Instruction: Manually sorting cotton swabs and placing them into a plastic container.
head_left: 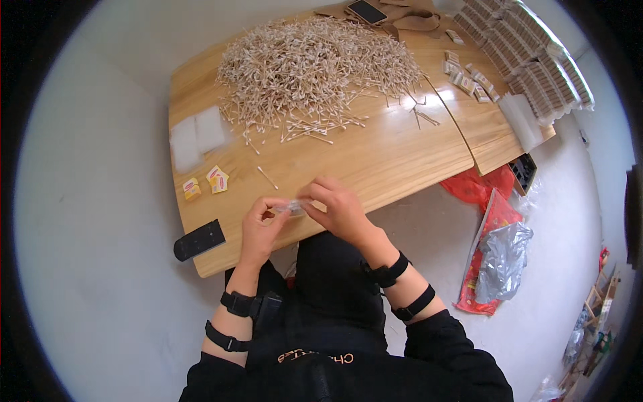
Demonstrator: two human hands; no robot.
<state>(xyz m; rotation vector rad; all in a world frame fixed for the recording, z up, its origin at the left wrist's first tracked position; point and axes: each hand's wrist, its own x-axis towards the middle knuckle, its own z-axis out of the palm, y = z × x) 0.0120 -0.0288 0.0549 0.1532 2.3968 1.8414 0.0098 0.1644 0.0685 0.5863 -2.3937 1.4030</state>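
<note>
Between my two hands is a small clear plastic bag (292, 207), held just above the table's near edge. My left hand (262, 223) pinches its left side with thumb and fingers. On the other side my right hand (333, 207) grips it, fingers bent over the plastic. Whether anything lies inside the bag is too small to tell. A single cotton swab (267, 177) rests on the wood just beyond my hands. Farther back spreads a large heap of loose cotton swabs (315, 67).
Stacks of clear plastic bags (211, 128) and small yellow-white cards (217, 179) lie at left. A black object (199, 240) sits on the left corner. Packed swab bundles (522, 47) are piled far right, near small packs (469, 80). A phone (366, 11) lies at the back; red bags (492, 221) are on the floor.
</note>
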